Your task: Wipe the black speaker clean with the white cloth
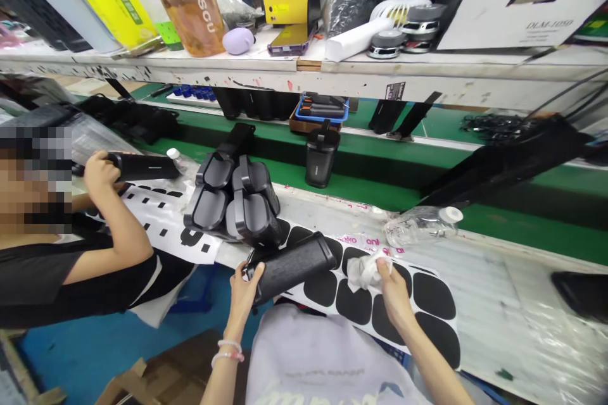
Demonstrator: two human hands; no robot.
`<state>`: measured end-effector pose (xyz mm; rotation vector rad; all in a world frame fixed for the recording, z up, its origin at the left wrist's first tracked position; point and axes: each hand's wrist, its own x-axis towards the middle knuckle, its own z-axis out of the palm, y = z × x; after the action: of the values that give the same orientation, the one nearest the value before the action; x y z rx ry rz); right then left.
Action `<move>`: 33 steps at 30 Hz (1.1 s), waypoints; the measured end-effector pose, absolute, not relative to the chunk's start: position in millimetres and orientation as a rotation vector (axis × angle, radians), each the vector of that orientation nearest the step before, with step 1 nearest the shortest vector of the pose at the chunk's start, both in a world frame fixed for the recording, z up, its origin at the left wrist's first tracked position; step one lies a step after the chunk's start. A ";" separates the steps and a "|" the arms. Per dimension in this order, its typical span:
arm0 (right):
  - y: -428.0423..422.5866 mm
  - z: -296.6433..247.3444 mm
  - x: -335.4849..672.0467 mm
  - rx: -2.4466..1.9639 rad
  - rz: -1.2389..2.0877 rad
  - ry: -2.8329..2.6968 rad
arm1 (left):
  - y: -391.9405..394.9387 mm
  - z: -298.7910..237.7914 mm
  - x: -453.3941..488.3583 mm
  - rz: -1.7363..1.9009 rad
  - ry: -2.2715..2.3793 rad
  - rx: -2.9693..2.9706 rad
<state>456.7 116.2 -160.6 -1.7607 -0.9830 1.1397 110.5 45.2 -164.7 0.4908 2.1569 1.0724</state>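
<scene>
In the head view, the left hand (246, 285) grasps a black unit (294, 266) at its left end, with the thumb laid along the near edge of the casing. The black unit is tilted over the workbench (496, 285), its other end pointing to the right and away from the person; whether it touches the surface below cannot be determined. Two bracelets (228, 349) encircle the left wrist. The right hand (394, 285) pinches a crumpled white cloth (365, 272) between thumb and fingers; the cloth is apart from the black unit. Beneath both items lies a sheet of black rounded pads (434, 295). A cluster of similar units (211, 207) with handles uppermost stands just left of the held unit. A clear bottle (413, 228) with a white cap lies on its side beyond the right hand. On the green surface (365, 193) behind the bench, a single upright unit (322, 158) stands in front of a blue tray (346, 115). At far left, a co-worker's hand (101, 172) grips a dark unit (148, 166). A white-edged shelf (266, 76) spans the upper area, carrying a white handheld fan (358, 39).
</scene>
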 end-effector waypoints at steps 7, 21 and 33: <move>136.1 -166.3 392.9 -1.498 1.479 -0.736 | 23.9 -152.5 137.1 1.372 2.007 0.172; 113.9 -148.3 439.9 -1.546 1.062 -0.908 | 60.0 -143.9 166.4 1.286 1.865 0.953; 99.1 -136.2 423.4 -1.499 0.766 -1.838 | 63.4 -96.9 192.2 1.159 1.997 1.258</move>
<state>423.4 99.1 -136.2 -1.4990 -1.8382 0.7662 192.2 63.4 -96.9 1.2576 1.9969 1.1591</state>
